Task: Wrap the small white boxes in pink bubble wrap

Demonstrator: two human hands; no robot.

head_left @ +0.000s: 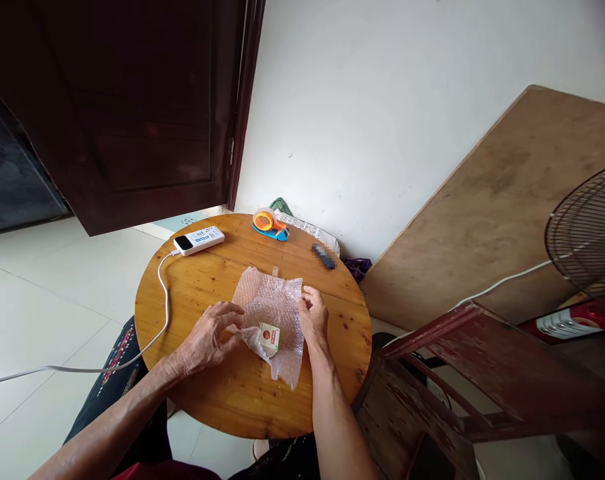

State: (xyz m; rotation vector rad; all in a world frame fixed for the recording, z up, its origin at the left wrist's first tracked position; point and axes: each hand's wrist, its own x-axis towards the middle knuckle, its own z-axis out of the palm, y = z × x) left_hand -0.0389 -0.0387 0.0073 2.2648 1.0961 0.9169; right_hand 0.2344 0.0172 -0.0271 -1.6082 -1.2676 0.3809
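A sheet of clear bubble wrap [267,300] lies spread on the round wooden table [202,407]. On its lower part sits a small pale box [269,339] with a red round mark, one flap of the wrap folded up against its left side. My left hand [210,339] is at the wrap's left edge, thumb and fingers apart, close to that flap; whether a fingertip touches it is unclear. At the upper right edge of the sheet, my right hand [313,315] has its fingers bent and pinching the wrap's border.
Near the table's far edge stand an orange and blue tape dispenser [271,225] and a dark blurred object [324,256]. A white device [199,241] with a cable [166,300] lies at left. A wooden chair [422,393] and a fan [590,230] are on the right.
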